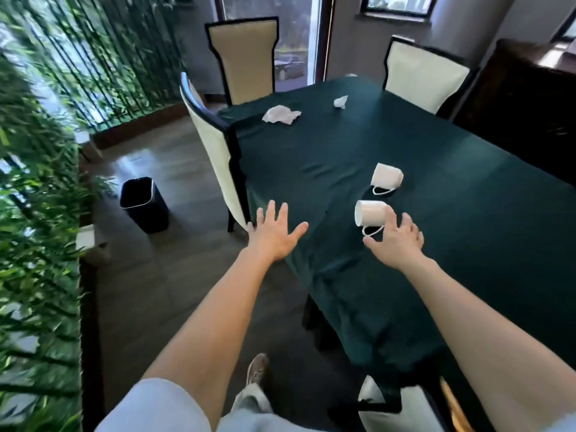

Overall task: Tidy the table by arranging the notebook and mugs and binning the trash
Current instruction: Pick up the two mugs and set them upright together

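Two white mugs lie on their sides on the dark green tablecloth (436, 182). The nearer mug (369, 212) has its mouth facing left; my right hand (397, 241) reaches over its base and handle with fingers spread, touching or nearly touching it. The farther mug (386, 177) lies just beyond it. My left hand (276, 232) hovers open at the table's left edge, holding nothing. Two crumpled white tissues lie at the far end, a larger tissue (280, 114) and a smaller tissue (340, 101). No notebook is in view.
A black trash bin (141, 202) stands on the floor left of the table. Cream-backed chairs surround the table: one at the left side (215, 151), two at the far end (243, 57) (425, 73), one near me (402, 406). A dark cabinet (526, 104) stands right.
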A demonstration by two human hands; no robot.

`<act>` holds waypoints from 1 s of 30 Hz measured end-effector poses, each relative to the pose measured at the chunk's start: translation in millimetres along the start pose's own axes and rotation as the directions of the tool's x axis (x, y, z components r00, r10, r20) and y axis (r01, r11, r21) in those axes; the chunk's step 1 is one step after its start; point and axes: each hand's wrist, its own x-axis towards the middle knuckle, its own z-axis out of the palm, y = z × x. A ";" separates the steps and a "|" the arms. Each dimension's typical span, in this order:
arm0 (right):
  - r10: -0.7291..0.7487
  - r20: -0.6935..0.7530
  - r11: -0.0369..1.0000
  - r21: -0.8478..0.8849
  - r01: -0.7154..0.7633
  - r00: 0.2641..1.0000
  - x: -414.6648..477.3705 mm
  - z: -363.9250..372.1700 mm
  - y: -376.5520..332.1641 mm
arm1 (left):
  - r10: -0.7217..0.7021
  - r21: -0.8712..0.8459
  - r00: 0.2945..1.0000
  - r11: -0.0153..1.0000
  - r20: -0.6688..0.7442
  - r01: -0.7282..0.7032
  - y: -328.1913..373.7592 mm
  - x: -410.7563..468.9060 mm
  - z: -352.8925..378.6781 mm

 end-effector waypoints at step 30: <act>0.136 -0.013 0.991 0.009 -0.136 0.991 148.0 27.3 2.7 | 0.212 -0.467 0.843 0.883 0.495 0.053 110.0 234.7 48.3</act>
